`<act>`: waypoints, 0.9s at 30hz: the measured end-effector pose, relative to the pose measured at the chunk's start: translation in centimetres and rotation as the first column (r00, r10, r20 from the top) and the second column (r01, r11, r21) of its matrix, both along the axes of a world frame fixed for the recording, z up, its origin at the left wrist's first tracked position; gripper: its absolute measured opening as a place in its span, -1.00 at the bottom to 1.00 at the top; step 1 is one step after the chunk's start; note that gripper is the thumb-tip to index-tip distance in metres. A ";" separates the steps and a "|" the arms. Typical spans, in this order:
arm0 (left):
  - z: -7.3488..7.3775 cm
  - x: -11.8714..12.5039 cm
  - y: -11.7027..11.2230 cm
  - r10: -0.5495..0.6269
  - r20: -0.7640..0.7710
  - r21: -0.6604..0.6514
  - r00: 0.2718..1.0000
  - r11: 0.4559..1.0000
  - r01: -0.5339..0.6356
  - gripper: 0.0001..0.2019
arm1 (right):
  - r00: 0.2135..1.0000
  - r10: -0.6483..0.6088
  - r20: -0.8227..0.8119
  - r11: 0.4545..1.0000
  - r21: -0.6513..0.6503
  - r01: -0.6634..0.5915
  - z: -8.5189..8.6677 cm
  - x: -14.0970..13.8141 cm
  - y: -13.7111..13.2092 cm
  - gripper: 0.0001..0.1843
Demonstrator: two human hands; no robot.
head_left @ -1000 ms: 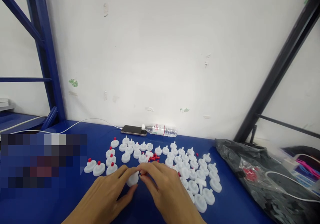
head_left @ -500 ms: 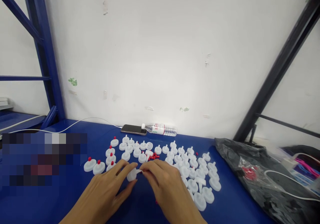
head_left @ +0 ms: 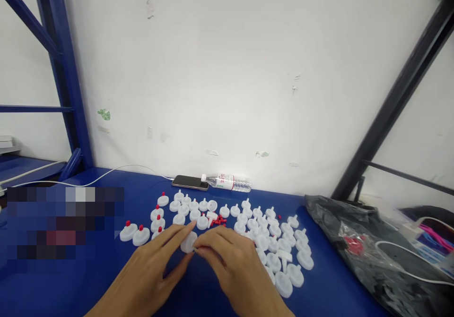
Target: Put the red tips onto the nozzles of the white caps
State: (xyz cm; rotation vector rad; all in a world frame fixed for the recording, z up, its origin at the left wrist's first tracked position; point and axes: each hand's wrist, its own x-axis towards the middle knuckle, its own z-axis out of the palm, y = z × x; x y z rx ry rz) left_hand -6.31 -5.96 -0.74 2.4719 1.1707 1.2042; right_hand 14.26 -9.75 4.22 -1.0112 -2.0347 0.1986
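Observation:
My left hand [head_left: 161, 255] is closed around the rim of a round white plastic nozzle cap [head_left: 187, 243], thumb below and fingers above. My right hand [head_left: 227, 255] pinches at the nozzle side of that same cap; its fingertips cover the nozzle, and whether a small red tip is between them cannot be seen. Beyond the hands lies a small pile of red tips [head_left: 220, 221]. To the left stand several white nozzle caps with red tips on them [head_left: 141, 235]. Many white nozzle caps without red tips [head_left: 262, 242] spread to the right, more [head_left: 183, 209] behind the hands.
At the wall lie a phone [head_left: 190, 182] with a white cable and a clear plastic bottle [head_left: 229, 182] on its side. On the right, a black plastic bag [head_left: 340, 213] carries a clear bag of red pieces [head_left: 354, 244]. Blue table [head_left: 198, 293] extends below the hands.
The held nozzle cap has tilted, so its round face shows more and its nozzle is now hidden. My right fingertips have moved slightly left and down, closer to the cap.

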 end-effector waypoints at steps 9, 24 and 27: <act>2.3 0.8 -0.7 -0.063 0.565 -0.618 0.823 0.629 0.472 -0.52 | 0.998 0.050 -0.030 0.991 0.129 -0.046 0.0 0.0 -0.3 -0.75; 3.1 1.3 -0.8 -0.066 0.720 -0.646 0.691 0.301 0.702 -0.72 | 0.990 0.142 -0.001 0.990 -0.029 -0.142 0.2 -0.2 -0.5 -0.59; 3.2 1.1 -0.7 -0.114 0.718 -0.642 0.687 0.274 0.716 -0.75 | 0.985 0.170 -0.039 0.984 -0.045 -0.172 0.5 -0.3 -0.5 -0.61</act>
